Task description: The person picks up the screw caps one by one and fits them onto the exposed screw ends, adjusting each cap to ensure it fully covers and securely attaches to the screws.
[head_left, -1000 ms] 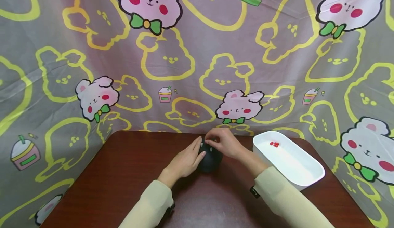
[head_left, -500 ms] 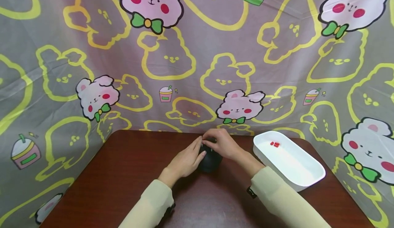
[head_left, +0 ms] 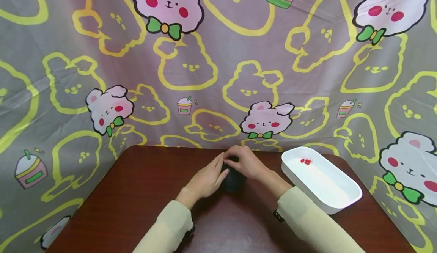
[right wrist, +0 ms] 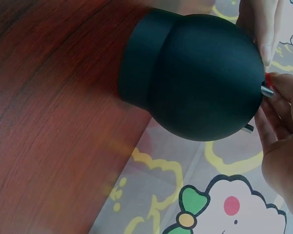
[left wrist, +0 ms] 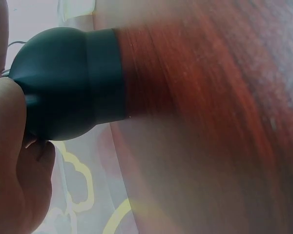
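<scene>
A dark, rounded dome [head_left: 233,179] on a short cylindrical base stands on the table, with metal studs sticking out of its top. My left hand [head_left: 205,177] holds it from the left, thumb on the near side and long fingers stretched along the far side. In the left wrist view the dome [left wrist: 61,85] sits between thumb and fingers. At the top, my right hand [head_left: 247,162] pinches a small red piece [right wrist: 269,79] beside a threaded metal stud [right wrist: 266,91], close to the left fingertips. A second stud [right wrist: 248,128] shows lower down. Most of the red piece is hidden by fingers.
To the right, a white oval-ended tray [head_left: 327,181] holds several small red pieces [head_left: 306,161] near its far end. The brown wooden table [head_left: 136,207] ends at a patterned cloth backdrop [head_left: 205,74] behind and at both sides.
My right hand has shifted slightly left across the dome's top, its fingertips now closer to the left fingertips. The left hand and the dome stay in place.
</scene>
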The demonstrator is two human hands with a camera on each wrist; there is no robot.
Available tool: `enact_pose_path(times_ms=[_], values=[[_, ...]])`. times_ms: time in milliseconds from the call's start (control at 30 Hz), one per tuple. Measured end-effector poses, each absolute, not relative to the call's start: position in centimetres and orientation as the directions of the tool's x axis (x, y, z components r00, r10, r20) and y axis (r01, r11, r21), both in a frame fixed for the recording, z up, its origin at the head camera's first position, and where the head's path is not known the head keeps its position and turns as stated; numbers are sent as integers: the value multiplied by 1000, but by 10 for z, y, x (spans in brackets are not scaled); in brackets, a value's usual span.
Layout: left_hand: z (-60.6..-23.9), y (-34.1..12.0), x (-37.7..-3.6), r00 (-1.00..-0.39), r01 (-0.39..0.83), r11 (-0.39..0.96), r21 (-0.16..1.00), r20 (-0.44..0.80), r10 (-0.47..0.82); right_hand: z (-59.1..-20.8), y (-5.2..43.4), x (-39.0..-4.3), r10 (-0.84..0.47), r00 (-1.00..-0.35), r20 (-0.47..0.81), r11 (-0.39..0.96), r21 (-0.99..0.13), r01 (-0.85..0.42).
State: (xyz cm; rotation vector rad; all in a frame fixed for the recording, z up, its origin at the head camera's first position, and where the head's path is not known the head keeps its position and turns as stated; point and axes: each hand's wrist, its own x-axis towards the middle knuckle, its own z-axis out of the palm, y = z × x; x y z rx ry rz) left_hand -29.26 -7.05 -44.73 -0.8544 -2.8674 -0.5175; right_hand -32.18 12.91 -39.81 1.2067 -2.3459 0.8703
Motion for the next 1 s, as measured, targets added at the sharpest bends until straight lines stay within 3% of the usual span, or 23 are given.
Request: enact_pose_path(times_ms=[1000], values=[[-444, -71, -291, -837, 547, 781, 302, 192, 512, -392, 133, -319, -656, -586, 476, 477, -340, -811]])
